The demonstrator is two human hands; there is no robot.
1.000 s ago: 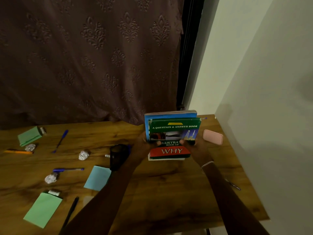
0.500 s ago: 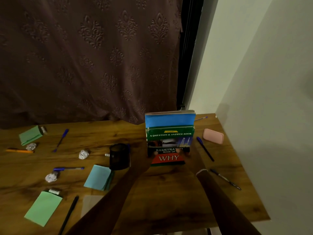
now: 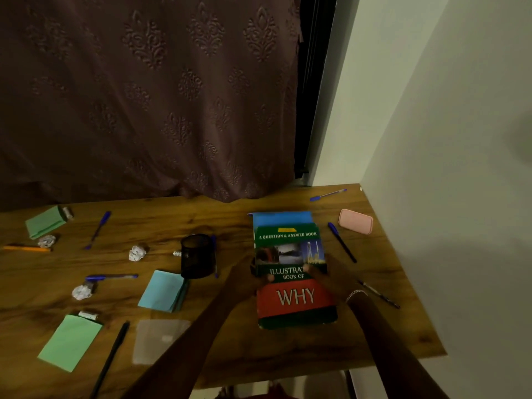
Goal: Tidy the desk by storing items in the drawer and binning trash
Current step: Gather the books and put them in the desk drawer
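Note:
A green and red book titled WHY (image 3: 293, 254) lies nearly flat on top of a blue book (image 3: 282, 218) at the right of the wooden desk (image 3: 230, 349). My left hand (image 3: 244, 276) grips the stack's left edge, thumb on the cover. My right hand (image 3: 331, 276) holds the right edge, with a bracelet on the wrist. Crumpled paper balls (image 3: 137, 252) (image 3: 81, 292) (image 3: 47, 241) lie on the desk's left half. No drawer or bin is in view.
A black mesh pen cup (image 3: 196, 256) stands left of the books. Blue pens (image 3: 341, 241) (image 3: 110, 277) (image 3: 98, 229), a dark pen (image 3: 378, 293), a pink eraser (image 3: 356, 221), blue notes (image 3: 162, 290), green notes (image 3: 70, 342) (image 3: 45, 221) and a clear sleeve (image 3: 159, 339) are scattered about. A wall bounds the right side.
The book stack has tipped from upright down towards me until it lies almost flat on the desk. Both hands have kept hold of its sides.

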